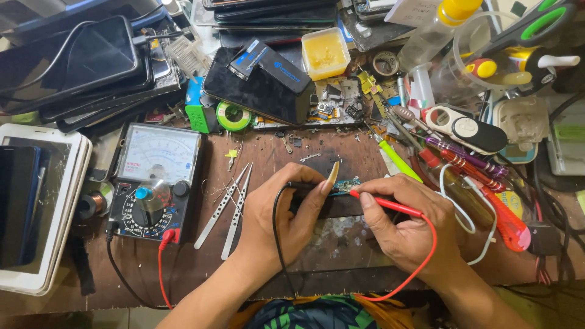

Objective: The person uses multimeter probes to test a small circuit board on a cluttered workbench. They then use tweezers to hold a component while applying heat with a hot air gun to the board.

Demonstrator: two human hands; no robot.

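Note:
My left hand holds a black test probe with a black lead, its tip at a small green circuit board on a dark block. My right hand pinches a red test probe with a red lead, its tip touching the same board. Both leads run down toward my lap. An analog multimeter with a dial sits to the left of my left hand, red and black plugs in its base.
Two steel tweezers lie between the meter and my left hand. Phones and tablets are stacked at the back left. Screwdrivers, a solder spool, a yellow flux tub and bottles crowd the back and right.

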